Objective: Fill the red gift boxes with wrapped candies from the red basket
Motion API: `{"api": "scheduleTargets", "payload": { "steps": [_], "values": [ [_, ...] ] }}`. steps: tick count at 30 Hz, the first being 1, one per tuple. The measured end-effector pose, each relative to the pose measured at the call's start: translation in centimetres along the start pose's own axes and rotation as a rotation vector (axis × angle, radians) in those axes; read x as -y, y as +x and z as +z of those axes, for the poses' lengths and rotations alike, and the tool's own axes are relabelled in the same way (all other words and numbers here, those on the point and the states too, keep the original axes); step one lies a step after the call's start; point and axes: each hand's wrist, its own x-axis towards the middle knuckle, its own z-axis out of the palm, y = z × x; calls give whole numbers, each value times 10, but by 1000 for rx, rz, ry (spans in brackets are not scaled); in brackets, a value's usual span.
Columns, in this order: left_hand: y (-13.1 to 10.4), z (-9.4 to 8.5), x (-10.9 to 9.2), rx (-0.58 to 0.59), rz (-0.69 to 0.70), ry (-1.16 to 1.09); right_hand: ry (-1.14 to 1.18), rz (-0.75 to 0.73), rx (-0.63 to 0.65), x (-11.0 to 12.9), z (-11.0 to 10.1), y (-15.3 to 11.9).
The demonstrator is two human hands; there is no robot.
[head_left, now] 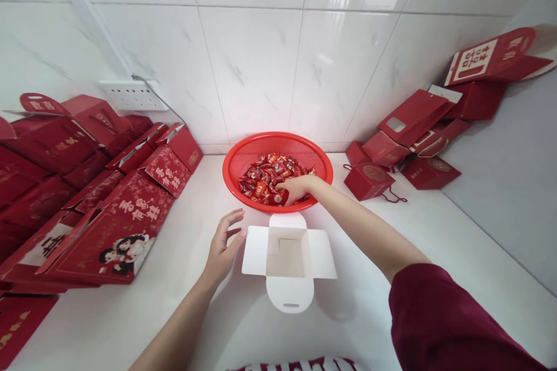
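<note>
Grip of the right hand [296,188]: fingers lowered among the packets, largely hidden at the tips; whether anything is grasped cannot be told. Grip of the left hand [223,249]: released, fingers loosely curved, thumb at the box's left flap, contact not confirmed. Step in hand, as judged: picking from the basket. Next move, in this inspector's judgement, calls for fingertips closing on a few loose packets and a lift that clears the rim, the box kept steady. White, smooth worktop [435,232] carries all items. Red printed cardboard gift boxes [117,220] are massed at left, some bearing gold or white characters; further red cardboard boxes [413,119] are piled at right, certain ones with cord handles. Round red plastic mesh basket [304,153] stands near the tiled wall, between the two groups. Open box with white cardboard interior [287,261] sits just in front of it, opening upward, four flaps spread, the near one rounded and slotted; no contents visible. Small, shiny red wrapped packets [261,188] lie in the basket, loosely heaped, mixed in print, wrappers crinkled; individual lettering is too small to read reliably.
</note>
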Motion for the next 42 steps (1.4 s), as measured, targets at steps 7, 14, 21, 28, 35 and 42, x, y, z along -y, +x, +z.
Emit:
{"api": "scheduleTargets", "payload": {
  "steps": [7,14,21,28,35,42],
  "values": [
    [6,2,15,-54,-155,1,249,-104,21,-6,-12,-18],
    [14,-2,36,-46,-197,-33,550,-234,-219,-3,-11,-55],
    [12,2,36,-23,-210,-14,995,-256,-305,-6,6,-53],
    [12,3,34,-26,-190,30,1023,-298,-366,-8,9,-53],
    [12,4,29,-6,-156,84,939,-349,-420,-3,6,-63],
    [12,4,32,14,-131,133,1005,-244,-401,1,5,-65]
  ]
}}
